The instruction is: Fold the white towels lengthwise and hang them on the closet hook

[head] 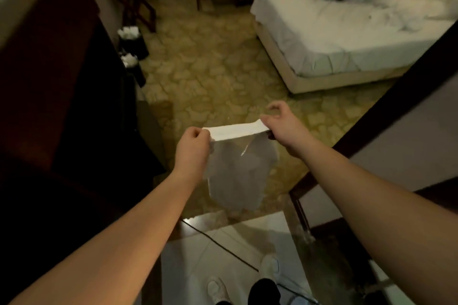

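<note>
Left hand (192,142) and right hand (277,126) pinch the white towel's (238,171) top corners (nine and three o'clock); keeping that edge taut should give a straight fold.

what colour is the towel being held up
White, its hanging part shaded grey; the towel shows best in the head view.

Open carpet (218,62) ahead; dark cabinet (62,82) left, bed (347,39) right.
</note>
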`<state>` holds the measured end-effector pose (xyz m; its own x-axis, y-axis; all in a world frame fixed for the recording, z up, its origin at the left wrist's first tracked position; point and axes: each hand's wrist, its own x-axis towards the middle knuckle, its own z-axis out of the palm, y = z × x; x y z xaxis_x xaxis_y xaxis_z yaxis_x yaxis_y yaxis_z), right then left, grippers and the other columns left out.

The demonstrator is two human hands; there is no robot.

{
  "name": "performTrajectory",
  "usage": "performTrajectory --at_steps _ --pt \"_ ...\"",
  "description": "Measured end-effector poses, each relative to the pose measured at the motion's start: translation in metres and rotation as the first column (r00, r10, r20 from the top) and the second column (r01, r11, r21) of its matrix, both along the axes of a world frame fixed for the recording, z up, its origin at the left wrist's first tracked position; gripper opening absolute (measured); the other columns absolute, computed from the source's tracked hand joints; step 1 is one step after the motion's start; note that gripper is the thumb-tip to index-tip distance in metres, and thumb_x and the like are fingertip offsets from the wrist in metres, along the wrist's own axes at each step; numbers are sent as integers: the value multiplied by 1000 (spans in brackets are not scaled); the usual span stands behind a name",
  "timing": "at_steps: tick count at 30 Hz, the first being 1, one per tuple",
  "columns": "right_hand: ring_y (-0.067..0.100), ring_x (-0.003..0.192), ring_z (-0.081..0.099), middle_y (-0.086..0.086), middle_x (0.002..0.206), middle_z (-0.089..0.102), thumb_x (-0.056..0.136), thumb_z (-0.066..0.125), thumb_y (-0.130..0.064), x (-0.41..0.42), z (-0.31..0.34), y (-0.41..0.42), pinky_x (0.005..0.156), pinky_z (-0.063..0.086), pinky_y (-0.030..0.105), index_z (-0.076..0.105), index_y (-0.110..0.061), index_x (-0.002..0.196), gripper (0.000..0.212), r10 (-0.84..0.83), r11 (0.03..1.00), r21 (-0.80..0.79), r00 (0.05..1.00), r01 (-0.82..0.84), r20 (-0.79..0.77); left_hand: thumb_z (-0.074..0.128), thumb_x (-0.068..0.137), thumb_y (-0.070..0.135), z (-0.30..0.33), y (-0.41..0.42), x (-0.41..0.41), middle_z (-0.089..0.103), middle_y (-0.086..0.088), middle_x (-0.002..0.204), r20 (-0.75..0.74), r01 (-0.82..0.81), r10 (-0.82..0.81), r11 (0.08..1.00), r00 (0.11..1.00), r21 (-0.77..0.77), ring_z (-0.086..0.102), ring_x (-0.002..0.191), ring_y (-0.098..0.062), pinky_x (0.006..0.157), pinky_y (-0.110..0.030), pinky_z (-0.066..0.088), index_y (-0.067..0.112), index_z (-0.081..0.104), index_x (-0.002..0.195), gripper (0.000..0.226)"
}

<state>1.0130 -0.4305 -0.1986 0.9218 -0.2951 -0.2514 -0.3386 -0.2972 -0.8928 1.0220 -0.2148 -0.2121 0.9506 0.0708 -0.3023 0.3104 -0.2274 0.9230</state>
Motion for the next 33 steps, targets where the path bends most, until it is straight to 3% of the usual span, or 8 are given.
performTrajectory --at_steps 6,12,16,21,24,26,30,33 --pt "12 86 63 -7 96 71 91 71 -38 -47 113 31 66 50 20 73 -31 95 8 298 949 -128 953 -289 55 34 98 27 90 41 -43 52 -1 102 203 124 -157 978 967 165 49 90 -21 76 -36 39 6 53 110 31" --pt "8 88 62 -11 97 65 79 81 -45 -97 179 72 65 46 24 61 -37 93 25 568 709 -454 818 -539 -84 37 98 26 162 81 -110 48 -3 79 127 101 -108 993 986 61 46 72 -19 66 -35 36 20 49 78 24" --pt "7 91 64 -10 96 68 85 78 -33 -152 198 96 67 45 19 66 -33 95 15 693 628 -429 718 -649 -72 45 96 31 191 114 -183 63 -9 77 54 17 -17 1000 998 14 59 74 -24 64 -34 42 15 63 86 26" --pt "2 86 63 -15 93 69 94 62 -48 -248 215 123 67 50 17 66 -42 92 8 780 592 -386 623 -708 53 54 95 44 203 149 -300 68 -3 74 109 -34 43 996 993 -82 65 71 -17 68 -31 47 23 69 71 35" --pt "1 83 66 -11 92 71 95 60 -49 -301 222 146 69 48 17 70 -40 96 13 806 576 -364 584 -732 100 47 82 82 216 172 -372 67 -6 87 175 99 -109 993 979 64 64 85 -25 81 -33 50 4 67 97 81" --pt "8 85 68 -3 94 72 96 61 -45 -332 230 165 67 51 20 71 -30 100 19 805 586 -322 579 -743 129 56 68 88 228 188 -419 62 -10 90 206 198 -225 969 952 146 62 76 -28 72 -26 51 -1 59 97 94" --pt "28 93 72 11 104 73 98 60 -41 -391 249 207 83 59 44 69 -21 108 24 845 530 -262 528 -807 83 78 69 55 244 218 -509 67 5 104 213 178 -239 947 948 268 70 91 -15 81 -33 57 45 62 105 40" --pt "10 80 73 -8 91 76 95 59 -51 -438 255 242 76 57 34 73 -37 93 21 861 495 -318 505 -809 56 73 81 49 250 244 -577 72 14 94 251 72 -147 956 957 285 72 83 -7 76 -32 53 46 68 98 18"
